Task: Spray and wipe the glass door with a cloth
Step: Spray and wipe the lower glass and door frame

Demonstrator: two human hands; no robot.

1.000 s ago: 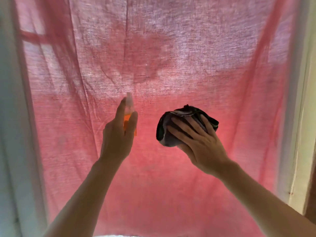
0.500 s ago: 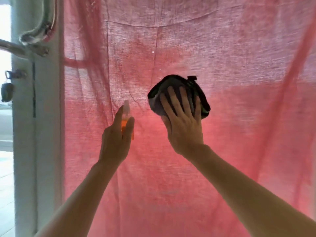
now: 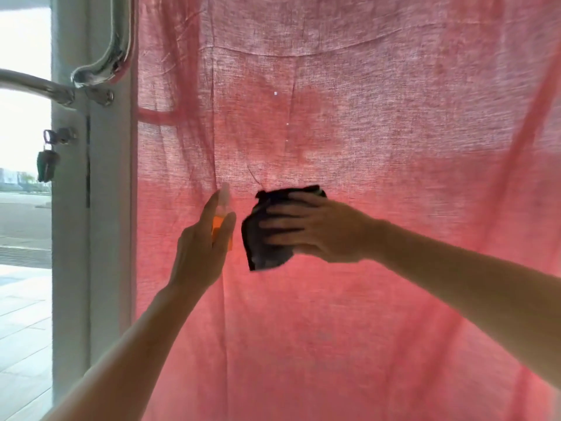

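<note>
The glass door [image 3: 379, 123] fills most of the view, with a pink-red curtain hanging behind the pane and a darker damp-looking patch above centre. My left hand [image 3: 200, 250] holds a small orange spray bottle [image 3: 221, 221] upright, its nozzle near the glass. Just to its right, my right hand [image 3: 318, 230] presses a dark crumpled cloth [image 3: 264, 235] flat against the pane, fingers spread and pointing left.
The door's white frame [image 3: 112, 183] runs down the left. A curved chrome handle [image 3: 103, 68] is fixed to it, and a key with a fob [image 3: 47, 159] hangs from the lock. Beyond the frame lies an outdoor paved area [image 3: 21, 299].
My right hand has swept the cloth up, then down and left, turning so the fingers point sideways. The view has shifted left, bringing the frame and handle further in. My left hand barely moved.
</note>
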